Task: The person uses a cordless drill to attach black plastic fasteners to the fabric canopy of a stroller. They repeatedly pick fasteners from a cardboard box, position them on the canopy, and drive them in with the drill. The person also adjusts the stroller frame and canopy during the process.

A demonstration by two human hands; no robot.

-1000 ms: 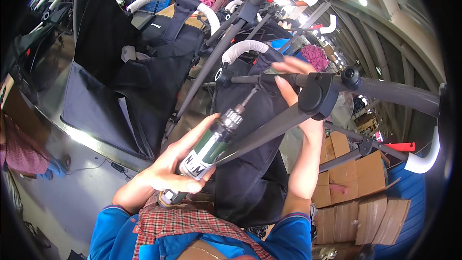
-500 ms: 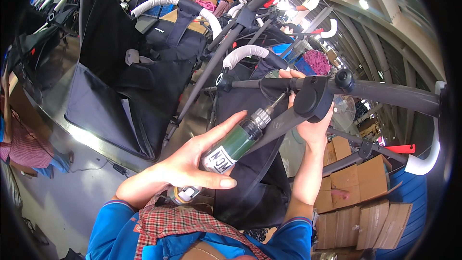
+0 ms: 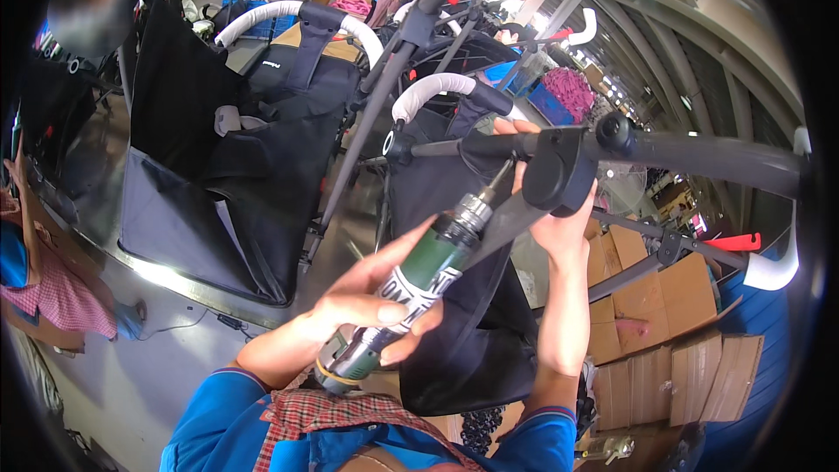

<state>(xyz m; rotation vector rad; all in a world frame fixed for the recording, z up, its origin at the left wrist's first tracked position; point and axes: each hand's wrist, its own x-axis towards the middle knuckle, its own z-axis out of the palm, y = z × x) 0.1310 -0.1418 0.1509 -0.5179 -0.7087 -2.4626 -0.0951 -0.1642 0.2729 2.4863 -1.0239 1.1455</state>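
A green and black electric screwdriver point(image 3: 434, 255) lies in my left hand point(image 3: 350, 301), the fingers wrapped round its body. Its bit slants up to the underside of a dark stroller tube, beside a black plastic joint point(image 3: 561, 171). Whether the bit sits in a screw I cannot tell. Behind that joint my right hand point(image 3: 562, 232) grips the stroller frame point(image 3: 699, 157), fingertips showing above the tube and the palm below. Black stroller fabric point(image 3: 428, 188) hangs under the frame, with a white-wrapped bumper bar point(image 3: 437, 92) beyond it.
Another black stroller point(image 3: 288, 131) stands to the left on a metal-edged platform point(image 3: 162, 273). Flattened cardboard boxes point(image 3: 642, 297) lean at the right, near a white-wrapped handle point(image 3: 773, 269). At the far left is a co-worker in a checked apron point(image 3: 65, 297). A cable point(image 3: 179, 323) crosses the floor.
My left fingers have closed further round the screwdriver, which has turned about its length in the hand. The right hand keeps its hold at the joint. The whole view has shifted slightly.
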